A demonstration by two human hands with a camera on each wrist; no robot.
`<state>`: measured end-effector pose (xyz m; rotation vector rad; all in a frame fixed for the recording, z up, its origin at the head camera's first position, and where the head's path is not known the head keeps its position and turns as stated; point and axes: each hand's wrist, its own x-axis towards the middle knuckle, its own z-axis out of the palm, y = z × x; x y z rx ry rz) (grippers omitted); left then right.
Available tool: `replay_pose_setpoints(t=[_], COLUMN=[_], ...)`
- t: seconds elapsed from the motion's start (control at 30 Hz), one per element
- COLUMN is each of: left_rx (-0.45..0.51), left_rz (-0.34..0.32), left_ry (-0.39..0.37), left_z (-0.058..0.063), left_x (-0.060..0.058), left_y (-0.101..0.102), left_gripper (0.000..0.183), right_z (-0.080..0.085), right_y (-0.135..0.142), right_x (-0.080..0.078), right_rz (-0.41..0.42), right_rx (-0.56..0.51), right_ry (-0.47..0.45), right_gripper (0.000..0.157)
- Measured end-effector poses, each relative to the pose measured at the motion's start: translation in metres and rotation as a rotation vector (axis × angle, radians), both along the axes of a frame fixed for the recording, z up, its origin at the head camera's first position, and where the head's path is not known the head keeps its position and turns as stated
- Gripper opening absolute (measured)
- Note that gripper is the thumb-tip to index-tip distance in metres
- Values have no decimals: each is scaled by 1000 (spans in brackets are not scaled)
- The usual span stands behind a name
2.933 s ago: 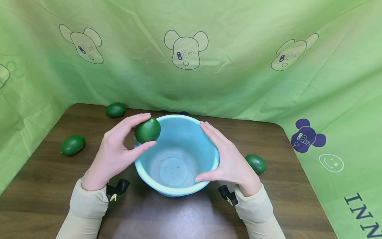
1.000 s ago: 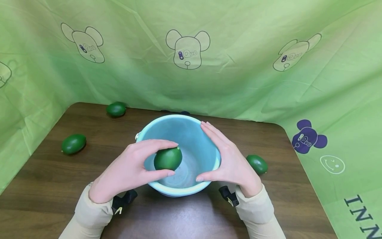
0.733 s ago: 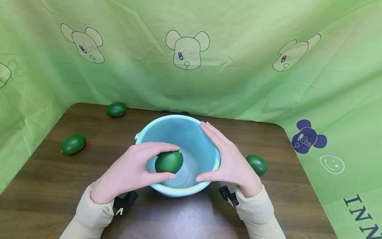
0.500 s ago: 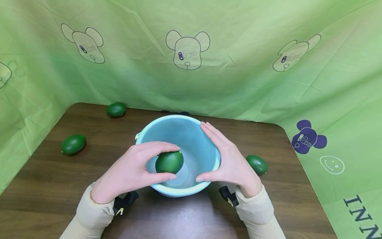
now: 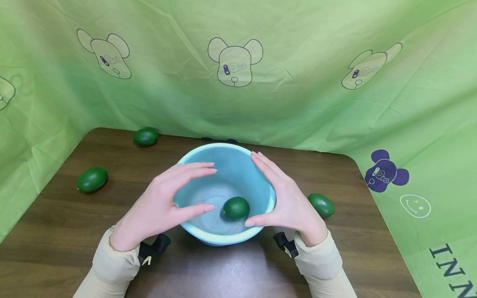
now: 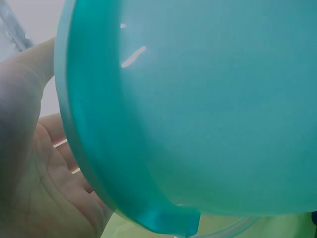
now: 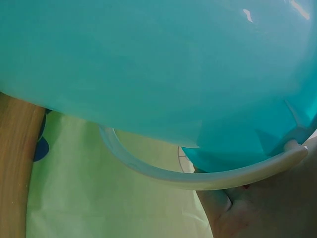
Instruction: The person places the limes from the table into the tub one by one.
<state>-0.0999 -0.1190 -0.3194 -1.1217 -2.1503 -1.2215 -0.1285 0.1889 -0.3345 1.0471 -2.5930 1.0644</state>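
Observation:
In the head view a dark green lime (image 5: 236, 207) lies on the floor of a light blue bucket (image 5: 220, 239), towards its right side. My left hand (image 5: 164, 198) hovers over the bucket's left rim, thumb and fingers spread apart, holding nothing. The left wrist view has the left palm (image 6: 59, 188) beyond the bucket's rim. My right hand (image 5: 285, 198) holds the bucket's right rim, fingers along the far side and thumb over the near side. In the right wrist view the bucket's pale handle (image 7: 198, 179) hangs in front of part of the right hand (image 7: 267, 213).
Two more limes lie on the left of the brown wooden table (image 5: 238, 277): one lime (image 5: 92, 179) nearer, another lime (image 5: 145, 136) at the back edge. A further lime (image 5: 321, 205) sits just beyond the right hand. Green printed cloth (image 5: 298, 107) hangs behind and beside the table.
My left hand carried a lime from the left rim into the bucket, then let it go and drew back up and left. The lime now lies further right inside. The right hand stayed put.

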Motion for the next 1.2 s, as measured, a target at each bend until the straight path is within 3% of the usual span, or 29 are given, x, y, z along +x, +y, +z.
replay_pose_setpoints(t=[0.5, 1.2], left_rx=[9, 47], left_rz=[84, 232], left_ry=[-50, -22], left_z=[3, 10], left_x=[-3, -7], left_y=[-13, -38], left_gripper=[61, 74], right_z=[0, 0], right_y=[1, 0], right_x=[-1, -1], right_rz=[-5, 1], right_rx=[6, 3], right_ry=[2, 3], right_gripper=[129, 128])
